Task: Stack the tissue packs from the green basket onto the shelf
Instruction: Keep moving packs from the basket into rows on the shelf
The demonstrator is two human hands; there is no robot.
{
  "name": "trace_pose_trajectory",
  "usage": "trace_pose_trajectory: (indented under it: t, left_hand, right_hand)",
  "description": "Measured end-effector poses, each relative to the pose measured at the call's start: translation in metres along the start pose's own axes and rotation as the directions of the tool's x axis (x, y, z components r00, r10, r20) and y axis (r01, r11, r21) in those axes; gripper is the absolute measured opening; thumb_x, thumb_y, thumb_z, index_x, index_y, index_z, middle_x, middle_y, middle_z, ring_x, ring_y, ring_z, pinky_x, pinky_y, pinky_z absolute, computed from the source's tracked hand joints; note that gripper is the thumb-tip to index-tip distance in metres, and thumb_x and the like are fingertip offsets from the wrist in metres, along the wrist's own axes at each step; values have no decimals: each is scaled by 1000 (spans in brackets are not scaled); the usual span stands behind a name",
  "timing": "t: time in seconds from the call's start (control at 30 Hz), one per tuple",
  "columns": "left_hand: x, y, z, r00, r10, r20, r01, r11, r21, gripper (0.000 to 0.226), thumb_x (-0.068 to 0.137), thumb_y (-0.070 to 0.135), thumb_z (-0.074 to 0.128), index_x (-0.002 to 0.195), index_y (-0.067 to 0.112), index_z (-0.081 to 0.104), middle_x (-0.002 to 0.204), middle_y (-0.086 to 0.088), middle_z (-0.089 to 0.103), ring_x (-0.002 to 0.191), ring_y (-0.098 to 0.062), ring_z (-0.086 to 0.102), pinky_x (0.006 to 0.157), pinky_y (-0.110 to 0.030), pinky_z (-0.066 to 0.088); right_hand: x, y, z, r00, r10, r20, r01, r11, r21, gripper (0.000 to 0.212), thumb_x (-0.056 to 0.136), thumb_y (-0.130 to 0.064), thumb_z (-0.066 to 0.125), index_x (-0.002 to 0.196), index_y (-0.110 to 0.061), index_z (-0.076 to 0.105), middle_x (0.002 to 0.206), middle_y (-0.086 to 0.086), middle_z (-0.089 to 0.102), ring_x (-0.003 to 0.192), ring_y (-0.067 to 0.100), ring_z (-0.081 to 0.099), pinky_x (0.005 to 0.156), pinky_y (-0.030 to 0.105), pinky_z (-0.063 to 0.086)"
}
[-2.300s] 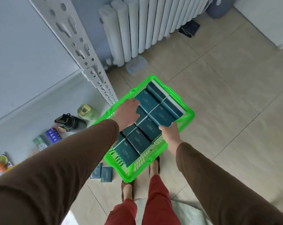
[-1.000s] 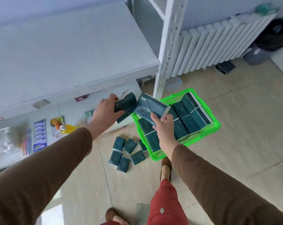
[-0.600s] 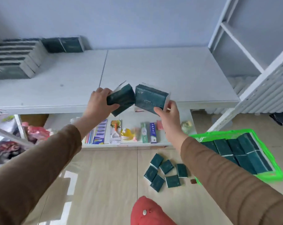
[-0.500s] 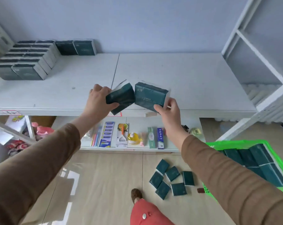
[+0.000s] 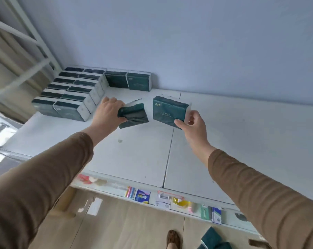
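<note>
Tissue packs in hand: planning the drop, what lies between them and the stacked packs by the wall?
Head view: only bare white shelf.

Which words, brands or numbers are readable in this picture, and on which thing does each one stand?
No text can be read with certainty.
Tissue pack in the right hand: pale logo and a print line, too blurred.
Tissue pack in the left hand: nothing legible.
Small packets on the lower shelf: print too small.
</note>
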State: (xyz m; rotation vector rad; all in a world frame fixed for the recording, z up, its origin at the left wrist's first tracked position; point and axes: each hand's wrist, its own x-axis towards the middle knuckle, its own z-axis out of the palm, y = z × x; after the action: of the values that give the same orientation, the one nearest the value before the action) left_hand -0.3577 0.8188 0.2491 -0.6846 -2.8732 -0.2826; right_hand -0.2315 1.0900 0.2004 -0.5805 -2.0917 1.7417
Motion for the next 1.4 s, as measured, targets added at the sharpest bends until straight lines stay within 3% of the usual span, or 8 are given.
trace_pose_trajectory:
  t: [0.27, 0.4, 0.7, 0.8, 0.93, 1.1, 1.23, 1.4]
  left_hand:
    - [115, -99, 18, 1000, 11, 9, -12, 996, 92, 44, 77, 24, 80, 116, 12, 63, 110, -9, 59, 108, -31, 46, 91, -46, 46]
    - [172, -138, 28, 995, 94, 44, -99, 988, 120, 48, 76, 19, 80, 120, 12, 61, 117, -8, 54, 111, -31, 46, 92, -47, 46]
    - [240, -180, 58, 959, 241, 147, -274, 920, 281, 49, 75, 23, 82, 114, 10, 56, 114, -9, 50, 104, -28, 48, 84, -39, 48]
    - [241, -186, 65, 959, 258, 114, -277, 939, 205, 61, 69, 20, 87, 115, 8, 48, 107, -11, 52, 98, -28, 49, 79, -40, 48]
    - [237, -188, 62, 959, 268, 97, -279, 950, 137, 56, 72, 23, 85, 112, 9, 48, 106, -10, 51, 98, -28, 47, 77, -39, 48]
    - [222, -171, 52, 974, 212, 80, -218, 972, 82, 53, 77, 25, 80, 118, 9, 51, 114, -11, 49, 105, -30, 45, 82, -43, 50]
    - [187, -123, 48, 970, 243, 13, -242, 969, -37, 46, 81, 23, 76, 119, 11, 53, 114, -8, 52, 107, -29, 47, 84, -41, 47]
    - [110, -24, 53, 960, 262, 95, -245, 957, -158, 44, 88, 32, 68, 126, 16, 53, 120, -1, 56, 113, -24, 50, 86, -38, 47]
  right_hand:
    - [95, -2, 101, 999, 15, 44, -10, 994, -111, 36, 78, -26, 81, 93, -26, 48, 94, -7, 63, 82, 13, 60, 70, 29, 50]
    - [134, -1, 151, 998, 42, 49, -33, 984, -177, 35, 80, -24, 79, 95, -19, 48, 104, 2, 65, 91, 25, 64, 80, 39, 53]
    - [187, 15, 213, 993, 116, -3, -113, 959, -258, 33, 83, -21, 77, 103, -8, 55, 105, 8, 64, 85, 23, 64, 77, 36, 53]
    - [201, 16, 227, 990, 135, -42, -141, 950, -280, 36, 83, -21, 77, 111, -6, 58, 108, 14, 64, 90, 31, 65, 82, 42, 57]
    - [205, 17, 245, 975, 190, -115, -210, 956, -205, 45, 81, -18, 78, 119, -11, 55, 115, 11, 63, 94, 21, 65, 79, 31, 55]
    - [185, 13, 229, 967, 222, -124, -244, 948, -203, 63, 84, -19, 75, 137, -11, 41, 125, 6, 48, 107, 20, 54, 91, 30, 46]
    - [143, 4, 175, 995, 92, -43, -101, 912, -396, 50, 88, -24, 69, 133, -16, 48, 127, 2, 47, 111, 18, 53, 94, 36, 49]
    - [66, 4, 78, 999, -26, 30, 38, 820, -572, 41, 89, -24, 65, 128, -17, 54, 126, 2, 53, 117, 21, 50, 97, 34, 44]
